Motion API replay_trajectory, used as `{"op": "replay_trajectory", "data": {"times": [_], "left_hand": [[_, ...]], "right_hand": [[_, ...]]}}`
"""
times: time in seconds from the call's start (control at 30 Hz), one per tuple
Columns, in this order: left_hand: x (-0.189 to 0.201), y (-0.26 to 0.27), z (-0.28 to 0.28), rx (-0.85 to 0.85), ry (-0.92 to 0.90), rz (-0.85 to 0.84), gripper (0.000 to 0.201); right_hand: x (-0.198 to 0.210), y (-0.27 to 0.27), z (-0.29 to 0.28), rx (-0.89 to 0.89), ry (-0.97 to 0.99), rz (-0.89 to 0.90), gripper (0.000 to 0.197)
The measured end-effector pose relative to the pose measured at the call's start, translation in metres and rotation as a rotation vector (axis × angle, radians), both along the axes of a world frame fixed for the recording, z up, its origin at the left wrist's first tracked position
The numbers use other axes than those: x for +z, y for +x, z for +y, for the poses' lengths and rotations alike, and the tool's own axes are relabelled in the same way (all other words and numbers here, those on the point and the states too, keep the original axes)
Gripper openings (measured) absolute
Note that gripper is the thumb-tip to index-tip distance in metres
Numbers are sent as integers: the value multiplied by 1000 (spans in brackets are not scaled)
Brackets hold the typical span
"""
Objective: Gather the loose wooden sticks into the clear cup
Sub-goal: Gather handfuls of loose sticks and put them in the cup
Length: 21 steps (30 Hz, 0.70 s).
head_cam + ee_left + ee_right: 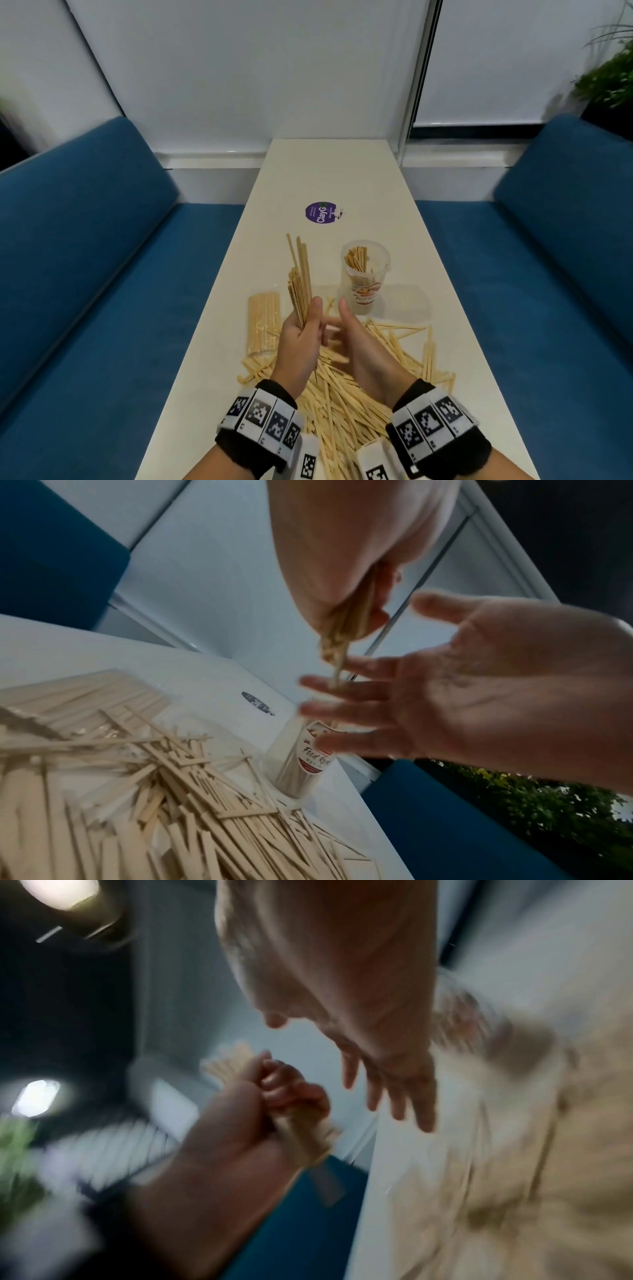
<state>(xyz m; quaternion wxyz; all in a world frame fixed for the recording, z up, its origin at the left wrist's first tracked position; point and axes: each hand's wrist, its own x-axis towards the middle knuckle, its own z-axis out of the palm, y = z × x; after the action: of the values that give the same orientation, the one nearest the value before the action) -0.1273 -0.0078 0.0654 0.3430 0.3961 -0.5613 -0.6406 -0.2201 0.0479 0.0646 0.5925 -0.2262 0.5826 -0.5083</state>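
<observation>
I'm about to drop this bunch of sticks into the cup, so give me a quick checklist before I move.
1. Bundle of sticks gripped by left hand: ok.
2. Stick ends aligned: not ok, several stand higher.
3. Right hand free to help: ok, fingers straight, holding nothing.
4. Clear cup upright on the table: ok.
5. Room in cup: ok, sticks fill one side only.
6. Loose pile fully gathered: not ok.

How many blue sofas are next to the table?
2. One blue cushioned sofa runs along the left side of the long white table, and the other blue cushioned sofa runs along its right side. None seems hidden.
</observation>
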Motion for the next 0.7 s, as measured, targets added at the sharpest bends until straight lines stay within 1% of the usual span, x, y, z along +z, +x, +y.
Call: {"op": "replay_trajectory", "data": {"times": [0.03,0.07,0.17,0.2,0.23,0.27,0.3,0.33,0.4,0.43,0.5,0.6,0.63,0.7], "left_hand": [[0,2,1,-65,49,-15,41],[-1,4,2,-146,86,-35,39],[-5,7,8,-380,132,-77,35],[-5,7,11,-436,135,-100,35],[-6,7,13,-482,136,-126,35],[-5,7,14,-517,137,-145,36],[-3,7,16,-539,139,-156,36],[-1,6,16,-548,142,-163,35],[4,6,16,-552,148,-158,33],[5,6,16,-554,145,-150,33],[7,7,17,-558,154,-124,32],[6,9,18,-558,219,-95,30],[5,10,18,-561,231,-97,30],[5,11,18,-560,231,-118,28]], "right_hand": [[3,-4,0,16,-68,123,70],[7,-7,0,13,-141,191,70],[21,-18,-3,-75,-330,290,92],[27,-19,-5,-115,-399,369,97],[33,-21,-6,-138,-452,485,99],[39,-24,-6,-147,-487,619,95],[43,-26,-8,-137,-510,748,86],[45,-29,-9,-97,-516,863,72],[45,-31,-8,48,-483,1065,40],[44,-30,-8,122,-477,1131,34],[39,-24,-6,218,-485,1165,35],[34,-18,-4,283,-527,1090,42],[33,-18,-4,291,-539,1070,42],[30,-18,-4,307,-548,1099,28]]}}
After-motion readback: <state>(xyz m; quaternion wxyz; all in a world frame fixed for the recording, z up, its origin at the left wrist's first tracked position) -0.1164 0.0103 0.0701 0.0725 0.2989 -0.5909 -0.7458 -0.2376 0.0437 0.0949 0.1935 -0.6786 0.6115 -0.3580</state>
